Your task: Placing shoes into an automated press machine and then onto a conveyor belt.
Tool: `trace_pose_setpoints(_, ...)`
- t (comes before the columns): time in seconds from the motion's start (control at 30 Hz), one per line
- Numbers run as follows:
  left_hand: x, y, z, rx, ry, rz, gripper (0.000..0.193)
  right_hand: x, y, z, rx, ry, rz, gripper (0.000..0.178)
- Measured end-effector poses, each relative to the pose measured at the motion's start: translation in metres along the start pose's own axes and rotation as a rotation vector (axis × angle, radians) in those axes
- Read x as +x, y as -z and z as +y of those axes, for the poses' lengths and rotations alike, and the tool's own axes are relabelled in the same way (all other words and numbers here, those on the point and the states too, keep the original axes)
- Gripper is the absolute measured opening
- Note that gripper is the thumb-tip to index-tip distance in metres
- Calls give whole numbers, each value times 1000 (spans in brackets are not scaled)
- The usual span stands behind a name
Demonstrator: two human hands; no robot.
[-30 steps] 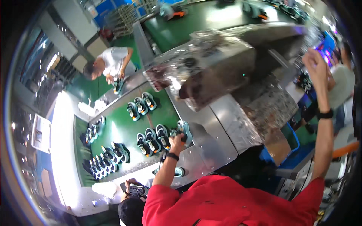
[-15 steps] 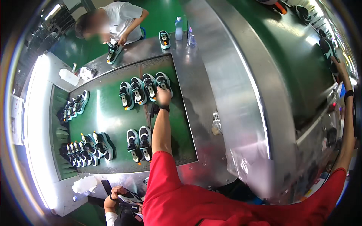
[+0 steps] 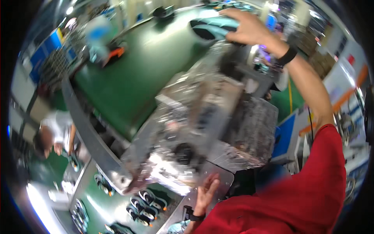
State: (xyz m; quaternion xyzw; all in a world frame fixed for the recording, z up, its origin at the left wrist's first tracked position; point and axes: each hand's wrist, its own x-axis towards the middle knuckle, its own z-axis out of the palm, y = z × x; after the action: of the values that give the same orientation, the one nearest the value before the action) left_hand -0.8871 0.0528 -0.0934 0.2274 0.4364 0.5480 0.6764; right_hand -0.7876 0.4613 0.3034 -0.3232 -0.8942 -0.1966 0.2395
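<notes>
Far out over the green conveyor belt (image 3: 128,78), at the upper right, my right hand (image 3: 249,29) grips a teal and black shoe (image 3: 214,27). Motion blur hides whether a second shoe is in that grip. My left hand (image 3: 206,193) is low in the middle, by the rounded corner of a metal table, fingers apart and nothing in them. Several black, white and teal shoes (image 3: 142,210) lie on the lower green belt (image 3: 105,202), to the left of my left hand.
Between my hands is a metal stand with clear plastic wrap (image 3: 175,105) and small items. A curved metal rail (image 3: 89,128) edges the conveyor. At the left a person (image 3: 58,132) handles a shoe. A dark shoe (image 3: 163,13) rides far up the conveyor.
The view has swung toward the right. My left hand has let go of the shoe row on the lower belt and drawn back. My right hand still grips a shoe over the other conveyor.
</notes>
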Motion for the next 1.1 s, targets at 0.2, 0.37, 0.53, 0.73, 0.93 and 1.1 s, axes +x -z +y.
trace_pose_setpoints(0.2, 23, -173, 110, -65, -561, -546, 80, -185, 124, -59, -19, 44, 323, 66)
trace_pose_setpoints(0.37, 14, -304, 106, -312, -434, -701, 79, -336, 175, -101, -245, -246, 322, 53)
trace_pose_setpoints(0.53, -13, -373, 32, -270, -55, -718, 55, -475, 244, -115, 95, -681, 165, 70)
trace_pose_setpoints(0.73, -66, -468, -68, 330, -4, -954, 39, -642, 296, -99, 992, -1251, 796, 70)
trace_pose_setpoints(0.93, -129, -567, -181, 969, -297, -1434, 58, -819, 322, -131, 600, -1561, 1199, 55)
trace_pose_setpoints(1.1, -183, -662, -307, 750, 1, -1597, 58, -939, 384, -168, 124, -1688, 1412, 62)
